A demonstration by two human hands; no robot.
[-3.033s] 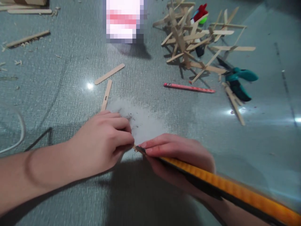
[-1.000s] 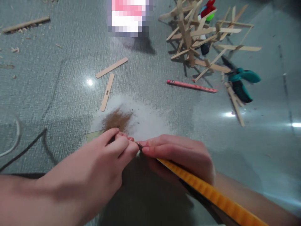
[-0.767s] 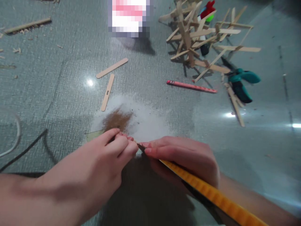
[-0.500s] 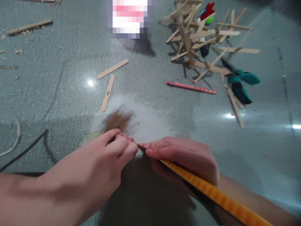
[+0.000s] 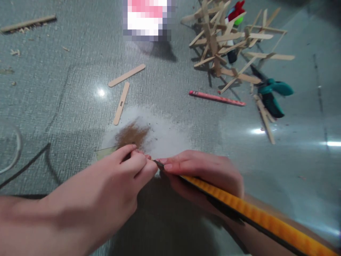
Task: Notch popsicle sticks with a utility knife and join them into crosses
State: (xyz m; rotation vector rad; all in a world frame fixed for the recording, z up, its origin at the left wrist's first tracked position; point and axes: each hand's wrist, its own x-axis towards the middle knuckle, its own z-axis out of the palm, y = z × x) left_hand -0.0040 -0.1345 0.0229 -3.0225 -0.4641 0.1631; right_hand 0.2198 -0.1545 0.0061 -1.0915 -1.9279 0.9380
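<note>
My left hand (image 5: 125,174) is closed in a pinch over the table, on a small pale wooden piece that its fingers mostly hide. Close beside it, my right hand (image 5: 205,170) grips a long orange-and-black tool (image 5: 239,204). The narrow dark end of this tool meets the left fingertips, while its ridged orange length slants down to the lower right corner. I cannot make out exactly what kind of tool it is. Beneath the fingers, brown dust (image 5: 133,133) lies on a whitish patch (image 5: 167,129). Two flat craft sticks, one plain (image 5: 126,75) and one notched (image 5: 122,103), lie just beyond.
A tangle of joined craft sticks (image 5: 213,42) stands at the back right, beside teal-handled pliers (image 5: 277,94). A pink pencil (image 5: 217,98) lies in front. A wooden rod (image 5: 29,24) with shavings is at the back left. A white cable (image 5: 17,149) curls at the left edge.
My right hand has shifted slightly up and left, and the orange tool's near end has swung to the right. The left hand keeps its pinch almost in place. The view has moved slightly.
</note>
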